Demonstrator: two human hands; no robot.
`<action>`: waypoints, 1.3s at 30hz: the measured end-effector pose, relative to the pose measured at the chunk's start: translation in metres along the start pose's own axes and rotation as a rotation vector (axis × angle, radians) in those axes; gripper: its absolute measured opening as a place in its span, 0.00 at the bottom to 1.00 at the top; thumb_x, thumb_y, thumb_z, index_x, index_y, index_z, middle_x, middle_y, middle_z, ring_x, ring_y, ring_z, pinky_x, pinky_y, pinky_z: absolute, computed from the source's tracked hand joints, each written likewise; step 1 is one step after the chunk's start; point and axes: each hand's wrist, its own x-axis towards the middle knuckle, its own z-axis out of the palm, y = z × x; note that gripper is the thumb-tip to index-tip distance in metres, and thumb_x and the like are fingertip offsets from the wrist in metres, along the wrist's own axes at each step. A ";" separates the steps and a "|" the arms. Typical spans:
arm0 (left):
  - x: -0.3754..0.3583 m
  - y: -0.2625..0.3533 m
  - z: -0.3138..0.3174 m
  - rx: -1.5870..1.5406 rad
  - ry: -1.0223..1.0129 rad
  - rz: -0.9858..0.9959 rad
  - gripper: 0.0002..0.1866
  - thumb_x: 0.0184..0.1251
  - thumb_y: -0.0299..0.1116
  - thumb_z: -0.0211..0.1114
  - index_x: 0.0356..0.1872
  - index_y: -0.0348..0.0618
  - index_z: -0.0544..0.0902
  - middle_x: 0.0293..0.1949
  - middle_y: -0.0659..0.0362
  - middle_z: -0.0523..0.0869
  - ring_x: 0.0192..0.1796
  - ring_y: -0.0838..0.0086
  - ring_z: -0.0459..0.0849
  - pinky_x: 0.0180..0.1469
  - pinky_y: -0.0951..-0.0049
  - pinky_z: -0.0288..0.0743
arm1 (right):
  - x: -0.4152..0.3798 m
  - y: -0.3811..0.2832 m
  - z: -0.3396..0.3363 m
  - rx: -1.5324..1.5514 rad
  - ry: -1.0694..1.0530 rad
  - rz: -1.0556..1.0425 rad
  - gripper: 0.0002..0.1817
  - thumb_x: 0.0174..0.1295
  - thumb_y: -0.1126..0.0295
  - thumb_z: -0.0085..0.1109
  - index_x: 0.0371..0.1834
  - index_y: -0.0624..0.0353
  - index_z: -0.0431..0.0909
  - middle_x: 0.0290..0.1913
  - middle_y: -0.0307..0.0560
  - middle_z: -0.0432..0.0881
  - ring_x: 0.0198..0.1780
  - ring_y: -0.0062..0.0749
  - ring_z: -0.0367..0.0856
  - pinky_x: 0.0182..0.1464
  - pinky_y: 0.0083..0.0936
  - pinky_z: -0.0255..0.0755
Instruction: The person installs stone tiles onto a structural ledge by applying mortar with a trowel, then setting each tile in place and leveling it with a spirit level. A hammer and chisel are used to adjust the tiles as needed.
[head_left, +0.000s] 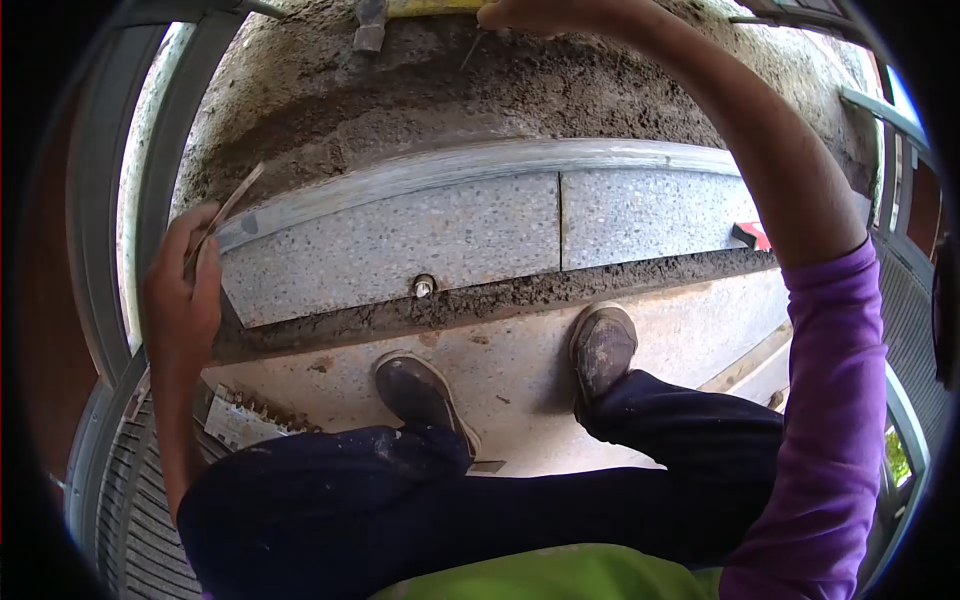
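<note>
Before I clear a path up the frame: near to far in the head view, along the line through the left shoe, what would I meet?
Green shirt, dark trousers, left shoe, brown mortar strip, left speckled slab, long pale bar, yellow-handled hammer.

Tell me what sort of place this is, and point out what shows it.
Most likely a building site where paving or steps are being laid: speckled terrazzo-like slabs sit end to end, rough mortar-like material runs along them, and the right hand holds a yellow-handled hammer.
</note>
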 end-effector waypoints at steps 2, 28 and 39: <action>0.010 0.012 0.000 -0.056 -0.078 -0.081 0.14 0.79 0.29 0.61 0.61 0.40 0.82 0.51 0.53 0.87 0.54 0.69 0.86 0.60 0.69 0.76 | -0.006 0.000 0.002 0.017 -0.028 0.004 0.10 0.63 0.69 0.56 0.34 0.65 0.83 0.26 0.51 0.84 0.26 0.35 0.82 0.30 0.38 0.76; 0.016 -0.016 0.082 -1.315 0.163 -0.187 0.13 0.73 0.27 0.69 0.54 0.31 0.87 0.48 0.46 0.89 0.44 0.69 0.89 0.41 0.65 0.89 | -0.035 -0.022 0.033 0.432 0.042 0.113 0.15 0.74 0.63 0.58 0.53 0.65 0.81 0.19 0.34 0.72 0.16 0.17 0.70 0.18 0.22 0.65; 0.016 -0.001 0.080 -1.265 0.121 -0.126 0.14 0.74 0.25 0.66 0.55 0.28 0.84 0.48 0.46 0.89 0.44 0.70 0.88 0.42 0.68 0.87 | -0.040 -0.034 0.041 0.512 0.103 0.136 0.12 0.75 0.62 0.59 0.40 0.61 0.79 0.16 0.32 0.71 0.13 0.12 0.67 0.15 0.18 0.61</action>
